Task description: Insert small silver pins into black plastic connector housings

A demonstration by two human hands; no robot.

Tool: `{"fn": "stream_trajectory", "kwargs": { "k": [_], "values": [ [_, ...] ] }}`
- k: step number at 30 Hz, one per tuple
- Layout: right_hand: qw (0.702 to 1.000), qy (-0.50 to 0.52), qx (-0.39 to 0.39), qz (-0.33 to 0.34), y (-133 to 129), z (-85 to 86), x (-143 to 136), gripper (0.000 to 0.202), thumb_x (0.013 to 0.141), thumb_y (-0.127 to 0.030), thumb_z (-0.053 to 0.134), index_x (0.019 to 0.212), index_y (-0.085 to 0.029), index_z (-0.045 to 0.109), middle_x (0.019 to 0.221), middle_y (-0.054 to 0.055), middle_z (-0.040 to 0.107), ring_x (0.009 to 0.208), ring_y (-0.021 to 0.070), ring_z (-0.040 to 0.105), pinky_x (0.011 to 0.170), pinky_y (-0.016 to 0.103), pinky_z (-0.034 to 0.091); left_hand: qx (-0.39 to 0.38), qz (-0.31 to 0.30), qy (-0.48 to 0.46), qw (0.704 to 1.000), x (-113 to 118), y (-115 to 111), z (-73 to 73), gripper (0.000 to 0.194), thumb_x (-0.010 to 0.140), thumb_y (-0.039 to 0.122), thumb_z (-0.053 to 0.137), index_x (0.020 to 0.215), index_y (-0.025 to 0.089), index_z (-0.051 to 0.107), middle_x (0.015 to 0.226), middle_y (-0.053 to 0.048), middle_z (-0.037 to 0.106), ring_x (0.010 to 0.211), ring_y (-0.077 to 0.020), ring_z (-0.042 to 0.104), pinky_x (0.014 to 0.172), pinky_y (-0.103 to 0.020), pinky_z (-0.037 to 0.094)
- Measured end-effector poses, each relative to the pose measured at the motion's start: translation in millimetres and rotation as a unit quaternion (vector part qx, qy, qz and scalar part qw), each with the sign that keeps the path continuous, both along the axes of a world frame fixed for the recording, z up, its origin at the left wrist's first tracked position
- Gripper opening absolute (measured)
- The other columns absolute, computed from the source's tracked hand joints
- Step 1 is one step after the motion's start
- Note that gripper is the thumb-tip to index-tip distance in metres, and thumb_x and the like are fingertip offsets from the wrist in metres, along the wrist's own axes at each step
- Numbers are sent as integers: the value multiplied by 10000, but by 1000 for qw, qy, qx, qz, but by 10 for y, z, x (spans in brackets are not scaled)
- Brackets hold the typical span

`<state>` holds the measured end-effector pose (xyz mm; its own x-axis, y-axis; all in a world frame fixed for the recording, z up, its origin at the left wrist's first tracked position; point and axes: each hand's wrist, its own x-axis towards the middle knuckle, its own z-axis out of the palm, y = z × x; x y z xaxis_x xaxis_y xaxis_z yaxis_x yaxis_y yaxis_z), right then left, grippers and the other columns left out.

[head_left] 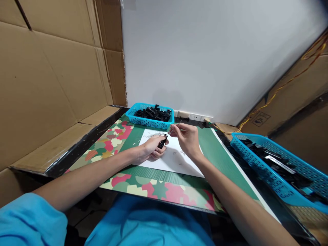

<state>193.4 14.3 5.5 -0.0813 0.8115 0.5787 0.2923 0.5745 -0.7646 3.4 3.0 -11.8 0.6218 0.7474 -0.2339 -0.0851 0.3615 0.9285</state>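
Fingers wrapped round a small black plastic part (162,143), my left hand (153,147) is over the white paper sheet (164,165). Slightly above and to the right, my right hand (186,136) is closed in a pinch. A thin, dark, pin-like tip pokes up from its fingers; what it is exactly is too small to tell. The two hands are close together but apart. Tiny metallic-looking pieces (156,134) lie scattered on the sheet behind my left hand, and a few more small pieces (180,152) lie below my right hand.
At the back of the table a blue basket (151,122) holds many black plastic parts. Another blue basket (271,181) with black parts stands at the right. A patterned green mat (215,150) covers the table. Power sockets (195,117) and a yellow cable (271,99) are near the wall.
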Motion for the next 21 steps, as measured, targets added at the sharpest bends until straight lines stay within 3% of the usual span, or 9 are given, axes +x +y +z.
{"fn": "stream_trajectory", "kwargs": {
  "k": [9,21],
  "values": [
    [1000,-3,-11,6,-27,-32,-51,409,976,-529,709,796,-165,761,758,67,748,675,196,720,694,354,683,14,11,45,999,55,-36,32,237,1039,402,421,857,250,432,523,99,262,419,-88,120,405,-179,85],
    [992,-108,45,-51,-30,-65,-35,395,998,-450,687,711,-183,732,669,63,743,630,191,725,602,282,566,50,32,67,996,86,-34,-108,286,1067,435,400,855,247,440,523,98,298,388,-79,132,371,-192,110]
  ]
}}
